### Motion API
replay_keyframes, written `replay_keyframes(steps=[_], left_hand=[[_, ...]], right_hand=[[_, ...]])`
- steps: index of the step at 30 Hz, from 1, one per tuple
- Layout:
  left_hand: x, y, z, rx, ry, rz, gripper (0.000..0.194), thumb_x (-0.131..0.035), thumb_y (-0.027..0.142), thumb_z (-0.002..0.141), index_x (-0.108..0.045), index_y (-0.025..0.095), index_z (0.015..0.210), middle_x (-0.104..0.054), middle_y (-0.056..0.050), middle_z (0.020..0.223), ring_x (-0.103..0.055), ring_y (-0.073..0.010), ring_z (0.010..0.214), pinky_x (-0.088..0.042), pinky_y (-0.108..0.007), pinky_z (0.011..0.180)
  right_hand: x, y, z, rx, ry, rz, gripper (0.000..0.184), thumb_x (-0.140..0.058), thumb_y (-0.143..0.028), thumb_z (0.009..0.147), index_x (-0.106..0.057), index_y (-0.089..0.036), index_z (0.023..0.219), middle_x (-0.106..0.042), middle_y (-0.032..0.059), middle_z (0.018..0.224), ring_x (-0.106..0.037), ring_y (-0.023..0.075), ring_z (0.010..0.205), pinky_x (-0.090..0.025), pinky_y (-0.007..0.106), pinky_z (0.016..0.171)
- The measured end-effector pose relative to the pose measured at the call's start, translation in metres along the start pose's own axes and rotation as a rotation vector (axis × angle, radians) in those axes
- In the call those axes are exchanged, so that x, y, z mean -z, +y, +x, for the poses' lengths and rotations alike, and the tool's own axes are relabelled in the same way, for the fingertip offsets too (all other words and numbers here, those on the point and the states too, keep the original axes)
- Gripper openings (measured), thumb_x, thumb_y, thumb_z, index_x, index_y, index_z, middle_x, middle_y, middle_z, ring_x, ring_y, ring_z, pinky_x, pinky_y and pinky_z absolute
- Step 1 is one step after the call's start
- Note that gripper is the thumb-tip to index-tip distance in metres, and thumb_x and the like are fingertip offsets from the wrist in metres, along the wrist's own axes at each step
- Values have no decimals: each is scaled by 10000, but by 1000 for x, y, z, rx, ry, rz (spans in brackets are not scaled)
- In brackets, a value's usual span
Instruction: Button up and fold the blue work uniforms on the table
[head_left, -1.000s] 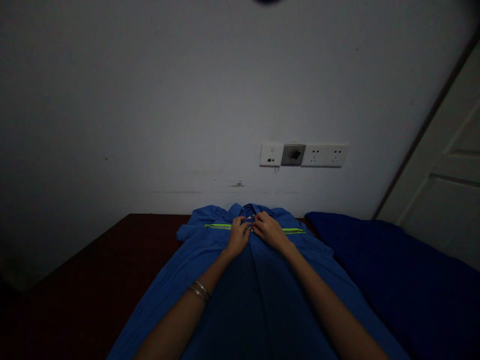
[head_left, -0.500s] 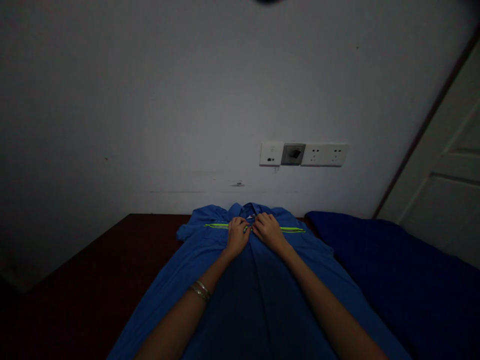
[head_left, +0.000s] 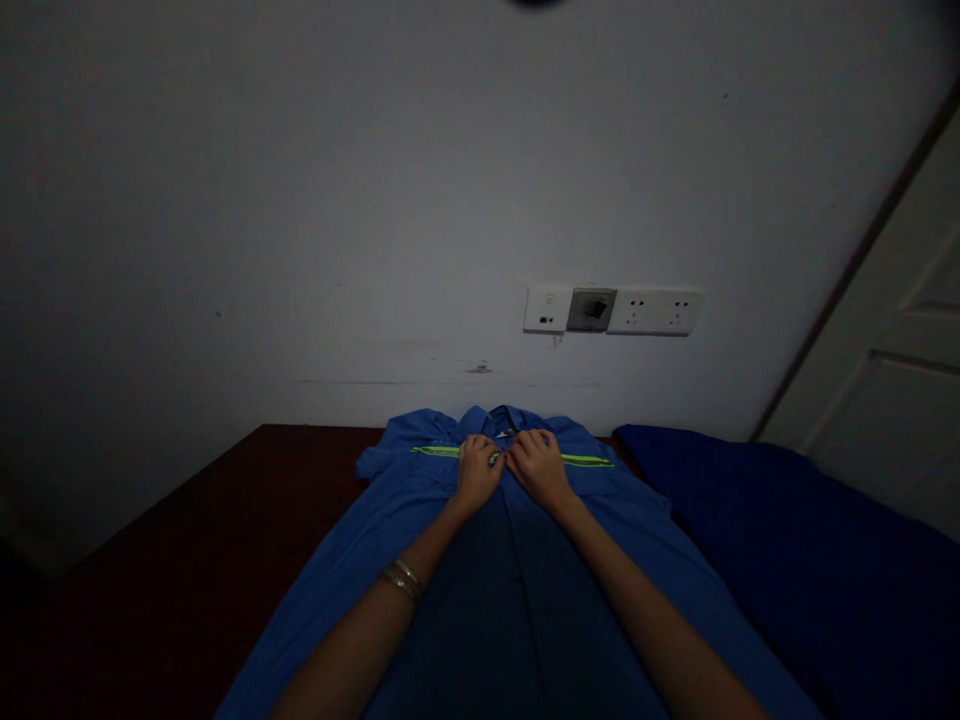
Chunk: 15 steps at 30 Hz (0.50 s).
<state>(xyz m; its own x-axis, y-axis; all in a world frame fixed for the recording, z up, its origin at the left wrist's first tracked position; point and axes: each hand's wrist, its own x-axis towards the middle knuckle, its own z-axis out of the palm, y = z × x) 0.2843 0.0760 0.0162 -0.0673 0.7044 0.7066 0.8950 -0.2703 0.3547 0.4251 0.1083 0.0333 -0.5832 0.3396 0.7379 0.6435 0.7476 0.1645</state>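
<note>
Two hands are working at the collar of the blue work shirt (head_left: 517, 600) lying flat on a dark red table (head_left: 187, 520) as I'm watching the head view, left hand (head_left: 478, 472) and right hand (head_left: 538, 467) narrowly pinching the front placket (head_left: 501, 462), and I'd judge the next move calls for holding that pinch steady.

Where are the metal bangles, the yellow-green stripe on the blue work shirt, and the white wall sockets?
Metal bangles (head_left: 403, 582), head view, on their middle.
Yellow-green stripe (head_left: 589, 460), head view, on its right-hand stretch.
White wall sockets (head_left: 656, 311), head view, between the two sockets.
</note>
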Motion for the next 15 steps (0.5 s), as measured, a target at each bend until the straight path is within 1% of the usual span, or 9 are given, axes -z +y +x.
replay_keyframes(steps=[2, 5, 7, 9, 11, 15], left_hand=[[-1, -2, 0, -4, 6, -15, 73, -579, 185, 784, -651, 188, 776, -586, -46, 872, -484, -197, 901, -393, -374, 822], [-3, -4, 0, -11, 16, -36, 98, -568, 173, 790, -659, 193, 819, -576, -50, 898, -484, -198, 919, -394, -378, 828], [-4, -5, -1, -18, 20, -46, 118, -563, 168, 792, -661, 192, 853, -568, -54, 916, -480, -200, 934, -397, -374, 832], [-5, -5, -1, -25, 22, -49, 126, -562, 174, 796, -660, 189, 874, -563, -58, 926, -477, -201, 939, -400, -371, 834], [-6, -6, -1, -34, 23, -48, 126, -565, 185, 799, -660, 185, 881, -560, -61, 928, -475, -203, 938, -404, -367, 833], [-7, -7, -1, -32, 29, -58, 128, -574, 189, 796, -660, 175, 888, -560, -65, 922, -477, -202, 933, -411, -362, 827]], right_hand=[[1, 3, 1, -16, -29, 60, 174, -445, -222, 867, -609, -163, 877, -574, 103, 956, -453, 220, 921, -311, 397, 875], [0, 12, 2, -48, -56, 227, 158, -505, -264, 839, -611, -171, 912, -562, 94, 975, -468, 214, 929, -376, 357, 815], [-2, 19, 3, -78, -50, 341, 201, -553, -298, 810, -615, -179, 959, -555, 86, 976, -479, 207, 925, -407, 340, 793], [-3, 23, 4, -93, -48, 412, 249, -572, -305, 797, -615, -184, 1011, -554, 80, 980, -484, 203, 928, -421, 344, 804], [-4, 25, 5, -84, -71, 426, 253, -567, -297, 802, -622, -183, 1021, -559, 77, 982, -482, 202, 933, -424, 346, 820], [-1, 23, 7, -58, -165, 353, 229, -539, -283, 824, -637, -169, 996, -575, 78, 977, -472, 198, 929, -417, 328, 830]])
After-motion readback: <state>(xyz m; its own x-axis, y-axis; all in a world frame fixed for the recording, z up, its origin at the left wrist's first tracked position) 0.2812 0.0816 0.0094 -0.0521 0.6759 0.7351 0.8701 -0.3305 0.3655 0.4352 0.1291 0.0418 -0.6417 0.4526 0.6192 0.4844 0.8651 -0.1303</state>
